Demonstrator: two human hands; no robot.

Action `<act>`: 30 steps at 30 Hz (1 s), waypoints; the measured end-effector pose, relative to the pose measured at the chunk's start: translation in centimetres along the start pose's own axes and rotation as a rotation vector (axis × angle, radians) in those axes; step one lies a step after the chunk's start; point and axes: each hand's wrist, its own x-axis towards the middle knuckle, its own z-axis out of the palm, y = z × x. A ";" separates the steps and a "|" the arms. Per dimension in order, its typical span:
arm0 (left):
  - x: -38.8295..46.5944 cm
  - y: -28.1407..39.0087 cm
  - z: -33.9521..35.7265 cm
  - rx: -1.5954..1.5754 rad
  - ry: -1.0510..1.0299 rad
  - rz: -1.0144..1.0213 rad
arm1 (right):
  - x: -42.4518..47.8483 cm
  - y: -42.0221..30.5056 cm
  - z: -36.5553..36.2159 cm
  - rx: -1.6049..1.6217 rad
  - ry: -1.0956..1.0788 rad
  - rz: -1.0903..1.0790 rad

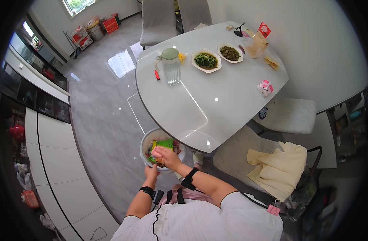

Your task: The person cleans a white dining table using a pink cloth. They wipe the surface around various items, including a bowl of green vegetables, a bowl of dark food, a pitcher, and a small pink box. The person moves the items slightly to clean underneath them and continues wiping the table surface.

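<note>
A round white trash bin (pixel 143 146) stands on the floor below the table's near left edge, with green, yellow and red wrappers (pixel 166 143) inside. Over its opening is my right hand (pixel 167 157), closed around a pink cloth (pixel 157 152). My left hand (pixel 152 171) touches the bin's near rim; whether its fingers grip the rim is hard to tell. On the glossy white table (pixel 184 111) are a glass pitcher with a green lid (pixel 172 67), a plate of leafy greens (pixel 206 61) and a plate of chopped green food (pixel 230 53).
Right of me is a cushioned chair (pixel 229 150) with a cream cloth (pixel 277 168) over it. A red lighter (pixel 157 75), a paper bag (pixel 257 45) and a pink-and-white packet (pixel 265 88) lie or stand on the table. White cabinets (pixel 57 162) line the left side.
</note>
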 end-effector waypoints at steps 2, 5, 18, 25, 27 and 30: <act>0.0 -0.8 -1.0 0.006 0.003 -0.005 | -0.6 0.2 -3.1 -0.079 0.112 -0.077; -0.1 -1.4 -1.9 0.012 0.012 -0.017 | -1.0 3.7 -11.5 -0.006 0.347 0.083; -1.0 -0.6 1.0 -0.060 0.053 -0.114 | 1.1 12.8 -19.2 -0.542 0.322 0.140; -1.7 -0.5 1.8 -0.011 0.086 -0.224 | 2.6 17.9 -40.5 -0.753 0.881 0.440; -1.7 -0.4 2.4 -0.003 0.126 -0.246 | 3.2 20.6 -46.5 -0.809 0.955 0.629; -1.7 0.2 3.0 0.025 0.127 -0.238 | 3.8 24.3 -51.8 -0.707 0.935 0.877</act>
